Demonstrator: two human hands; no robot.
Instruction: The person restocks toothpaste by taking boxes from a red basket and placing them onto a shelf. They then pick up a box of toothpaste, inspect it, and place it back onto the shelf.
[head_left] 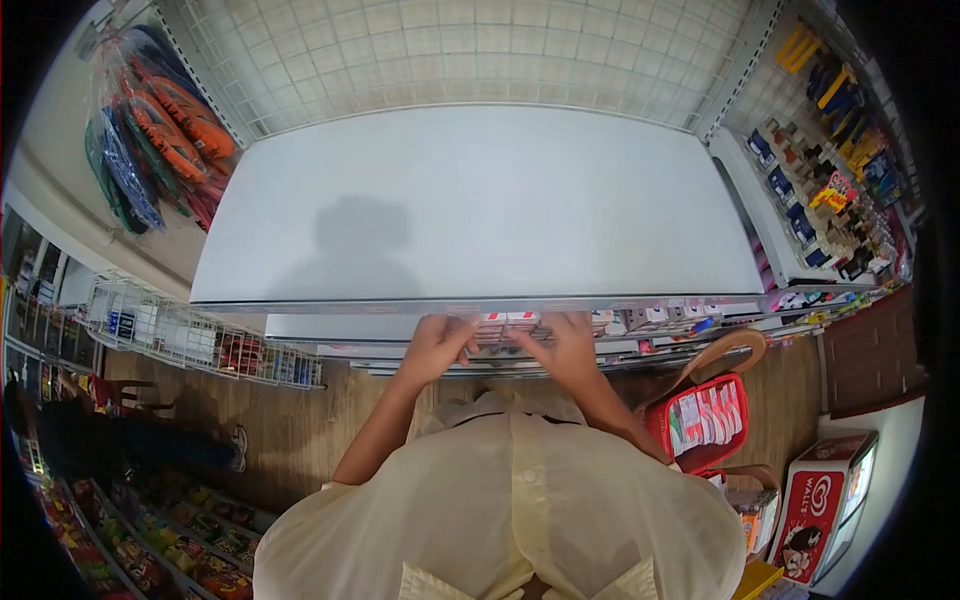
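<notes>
Red-and-white small boxes stand in a row on a shelf edge near the centre, just under the white top shelf. The left hand meets them from 9 o'clock and the right hand from 3 o'clock. The fingers of both are bent onto the boxes, but I cannot tell whether they pinch one. At 4 o'clock a red basket of white packets hangs on the right forearm, with a red ice-cream cabinet beyond it. Orange and blue bags hang at 10 o'clock. At 8 o'clock another person crouches below a wire rack.
</notes>
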